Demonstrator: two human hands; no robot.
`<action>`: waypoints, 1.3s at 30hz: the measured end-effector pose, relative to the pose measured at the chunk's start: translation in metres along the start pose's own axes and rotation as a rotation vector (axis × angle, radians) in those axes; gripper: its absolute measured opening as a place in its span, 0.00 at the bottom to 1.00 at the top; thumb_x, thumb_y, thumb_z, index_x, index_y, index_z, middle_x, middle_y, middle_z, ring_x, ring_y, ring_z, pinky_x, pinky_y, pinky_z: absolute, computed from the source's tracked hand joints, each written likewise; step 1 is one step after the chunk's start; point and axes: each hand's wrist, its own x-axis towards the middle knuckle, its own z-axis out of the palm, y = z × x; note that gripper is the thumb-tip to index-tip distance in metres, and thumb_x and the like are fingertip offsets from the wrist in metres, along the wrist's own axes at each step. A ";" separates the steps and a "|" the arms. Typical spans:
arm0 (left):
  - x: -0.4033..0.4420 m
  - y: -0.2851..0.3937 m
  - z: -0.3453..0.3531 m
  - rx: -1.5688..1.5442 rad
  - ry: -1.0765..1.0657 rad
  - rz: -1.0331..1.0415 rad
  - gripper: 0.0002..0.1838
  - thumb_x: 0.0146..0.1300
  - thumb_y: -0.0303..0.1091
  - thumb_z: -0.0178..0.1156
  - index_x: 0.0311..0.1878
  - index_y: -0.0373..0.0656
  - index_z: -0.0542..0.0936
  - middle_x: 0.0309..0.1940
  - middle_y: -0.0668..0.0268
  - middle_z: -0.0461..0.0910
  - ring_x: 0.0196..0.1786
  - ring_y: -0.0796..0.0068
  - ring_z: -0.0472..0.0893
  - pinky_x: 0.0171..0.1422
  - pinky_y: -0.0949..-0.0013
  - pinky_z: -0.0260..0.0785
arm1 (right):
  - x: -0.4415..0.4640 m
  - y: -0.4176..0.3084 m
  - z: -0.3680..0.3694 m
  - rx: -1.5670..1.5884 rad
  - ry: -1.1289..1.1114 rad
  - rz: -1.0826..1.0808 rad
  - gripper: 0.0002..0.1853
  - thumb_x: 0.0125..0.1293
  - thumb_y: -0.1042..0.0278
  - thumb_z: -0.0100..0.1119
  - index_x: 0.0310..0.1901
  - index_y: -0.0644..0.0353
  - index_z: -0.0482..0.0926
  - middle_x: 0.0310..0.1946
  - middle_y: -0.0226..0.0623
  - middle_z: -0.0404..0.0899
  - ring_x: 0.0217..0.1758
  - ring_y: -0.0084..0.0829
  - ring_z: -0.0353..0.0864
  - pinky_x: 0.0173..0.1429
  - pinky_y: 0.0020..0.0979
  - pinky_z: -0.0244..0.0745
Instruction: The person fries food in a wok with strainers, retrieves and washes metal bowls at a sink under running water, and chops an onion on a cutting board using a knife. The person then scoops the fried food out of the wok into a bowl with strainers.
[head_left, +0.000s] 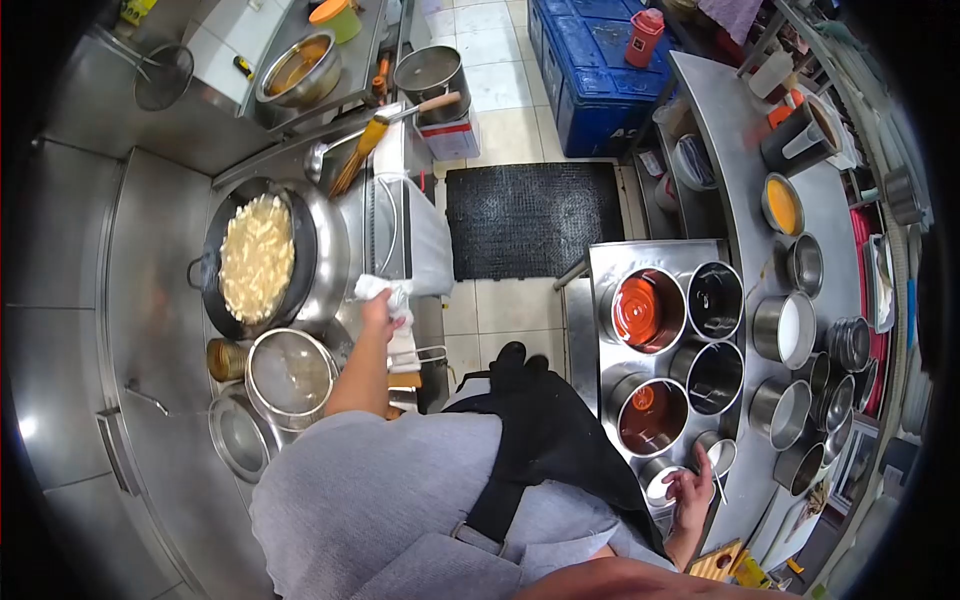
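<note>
At the edge of the stove, my left hand point(379, 318) grips a bunched white cloth point(383, 289). To its left, a black wok point(213, 290) holds pale pieces frying in bubbling oil point(257, 260). A round wire strainer point(291, 372) rests below the wok. On my other side, my right hand point(690, 490) hovers beside small metal pots with white contents, one of them the seasoning pot point(716, 452) with a spoon handle at its rim. The fingers of that hand are apart, and I see nothing held in them.
Deep pots with red liquid point(645, 310) and dark liquid point(716, 300) stand in the steel counter at right. Steel bowls line the table point(745, 180) behind. A brush point(362, 150) lies by the stove. Ahead are a black floor mat point(533, 220) and blue chest point(600, 85).
</note>
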 end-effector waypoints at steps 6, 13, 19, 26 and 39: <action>0.005 0.020 -0.025 0.059 -0.055 -0.208 0.24 0.65 0.47 0.61 0.62 0.50 0.72 0.61 0.58 0.72 0.55 0.52 0.75 0.54 0.42 0.73 | 0.090 -0.108 0.032 -0.181 -0.190 -0.178 0.34 0.69 0.66 0.58 0.73 0.61 0.58 0.28 0.35 0.81 0.24 0.16 0.71 0.31 0.18 0.67; -0.043 0.133 -0.041 0.383 -0.315 -0.435 0.28 0.68 0.47 0.57 0.68 0.48 0.68 0.66 0.57 0.69 0.64 0.41 0.70 0.58 0.31 0.70 | 0.181 -0.180 0.086 -0.214 -0.238 -0.277 0.36 0.69 0.63 0.60 0.75 0.60 0.56 0.29 0.35 0.81 0.24 0.16 0.70 0.30 0.18 0.65; 0.011 0.277 0.009 0.593 -0.618 -0.128 0.20 0.65 0.39 0.61 0.56 0.37 0.78 0.46 0.61 0.84 0.48 0.65 0.84 0.48 0.55 0.79 | 0.263 -0.195 0.192 -0.157 -0.192 -0.107 0.32 0.70 0.67 0.56 0.73 0.61 0.59 0.28 0.37 0.82 0.23 0.18 0.71 0.30 0.18 0.66; 0.082 0.326 0.090 0.123 -0.907 0.089 0.27 0.60 0.34 0.67 0.63 0.41 0.75 0.50 0.69 0.82 0.50 0.76 0.81 0.58 0.68 0.73 | 0.403 -0.312 0.417 -0.481 -0.620 -0.113 0.29 0.71 0.63 0.56 0.70 0.63 0.64 0.30 0.34 0.82 0.25 0.17 0.73 0.32 0.19 0.69; 0.066 0.287 0.071 -0.179 -0.401 0.367 0.23 0.61 0.34 0.64 0.58 0.33 0.77 0.50 0.63 0.82 0.52 0.74 0.78 0.61 0.69 0.69 | 0.557 -0.392 0.708 -0.823 -1.168 -0.123 0.22 0.73 0.65 0.52 0.66 0.61 0.69 0.29 0.33 0.81 0.21 0.16 0.69 0.27 0.18 0.64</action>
